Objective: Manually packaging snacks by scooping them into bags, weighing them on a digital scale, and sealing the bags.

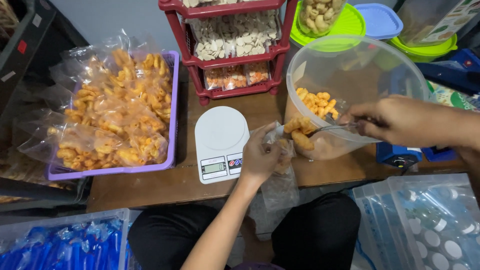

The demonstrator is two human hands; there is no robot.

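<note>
My left hand (260,157) grips the mouth of a clear plastic bag (280,185) that hangs in front of the low wooden table (165,185). My right hand (395,120) holds a metal spoon (320,128) loaded with orange snack pieces (299,131) right above the bag's opening. The spoon reaches out from a big clear plastic tub (350,75), tilted on its side, with more orange snacks (317,102) inside. A white digital kitchen scale (220,142) stands just left of my left hand with nothing on its plate.
A purple basket (172,125) at left holds several filled snack bags (110,115). A red tiered rack (235,50) of packed snacks stands behind the scale. Lidded containers (350,20) sit at back right. Clear boxes (430,220) flank my black-clad knees (315,230).
</note>
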